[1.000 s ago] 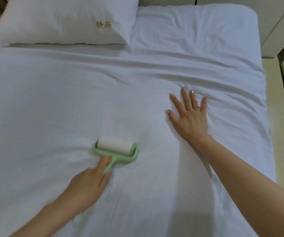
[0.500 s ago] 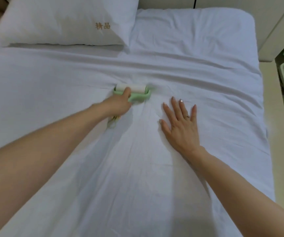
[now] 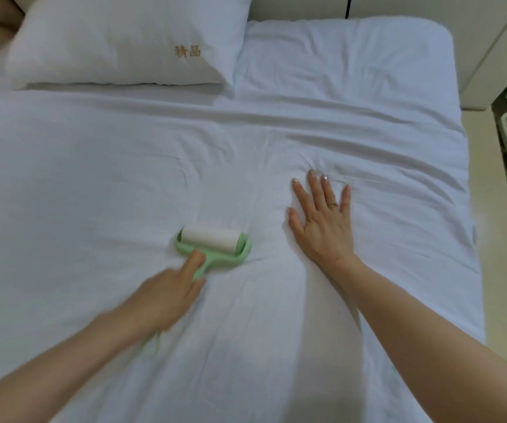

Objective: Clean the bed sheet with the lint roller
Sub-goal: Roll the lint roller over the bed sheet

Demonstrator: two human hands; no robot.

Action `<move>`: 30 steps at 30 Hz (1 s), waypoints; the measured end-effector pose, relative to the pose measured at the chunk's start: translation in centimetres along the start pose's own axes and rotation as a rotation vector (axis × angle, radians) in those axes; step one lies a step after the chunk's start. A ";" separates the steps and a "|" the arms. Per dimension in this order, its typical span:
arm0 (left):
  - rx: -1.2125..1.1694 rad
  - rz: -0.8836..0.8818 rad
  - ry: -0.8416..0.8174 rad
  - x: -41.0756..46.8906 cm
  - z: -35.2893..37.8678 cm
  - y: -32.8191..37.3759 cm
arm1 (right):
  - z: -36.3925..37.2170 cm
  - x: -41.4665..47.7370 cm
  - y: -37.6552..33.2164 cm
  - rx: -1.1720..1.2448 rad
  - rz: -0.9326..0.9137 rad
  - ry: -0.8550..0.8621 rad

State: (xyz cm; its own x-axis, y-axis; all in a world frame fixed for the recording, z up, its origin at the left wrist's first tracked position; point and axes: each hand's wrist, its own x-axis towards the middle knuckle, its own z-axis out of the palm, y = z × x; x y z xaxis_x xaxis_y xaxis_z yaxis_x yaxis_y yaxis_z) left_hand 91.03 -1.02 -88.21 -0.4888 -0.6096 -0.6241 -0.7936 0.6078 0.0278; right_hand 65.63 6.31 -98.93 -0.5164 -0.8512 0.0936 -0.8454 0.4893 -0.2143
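Nearest the camera, the roller's green handle is being gripped by the left hand (image 3: 166, 297). The fingers are curled round it and one finger is laid forward along the neck, though the hand is blurry, so finer detail can't be made out. Just past it, the roller (image 3: 212, 245) is being pressed flat onto the sheet (image 3: 93, 178), roughly mid-bed, with the white roll facing away from the person.

Just to the right, well apart from the roller, the sheet is being pinned down by the right hand (image 3: 322, 227). The palm is flat and the fingers are spread and straight, and creases are being pulled out around them.

As for progress, honestly it's hard to call. No lint is showing anywhere on the white fabric, so cleaned and uncleaned patches can't be told apart. Going by where the roller sits, the middle strip is probably being worked right now. The far stretch up by the pillow (image 3: 118, 41) and both outer sides are likely being left for later passes.
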 end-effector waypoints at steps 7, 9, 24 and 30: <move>0.102 -0.063 -0.193 -11.5 6.6 -2.5 | -1.4 -0.4 -0.5 0.042 0.022 -0.103; 0.087 -0.041 -0.168 -10.8 6.4 -2.8 | -2.1 -2.1 -1.7 0.078 0.036 -0.063; -0.134 0.070 0.102 -0.4 0.7 1.0 | -0.5 -10.3 -3.0 -0.013 0.057 -0.012; -0.012 0.029 -0.147 -14.8 9.5 -3.2 | -0.7 -10.3 -3.0 -0.003 0.055 -0.025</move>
State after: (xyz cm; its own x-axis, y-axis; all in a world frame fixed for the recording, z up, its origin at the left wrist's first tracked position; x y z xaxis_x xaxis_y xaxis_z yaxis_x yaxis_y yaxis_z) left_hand 104.26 10.88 -86.45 -0.4538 -0.5101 -0.7307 -0.7845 0.6176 0.0560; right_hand 73.44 13.73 -98.57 -0.5582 -0.8277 0.0575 -0.8164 0.5357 -0.2156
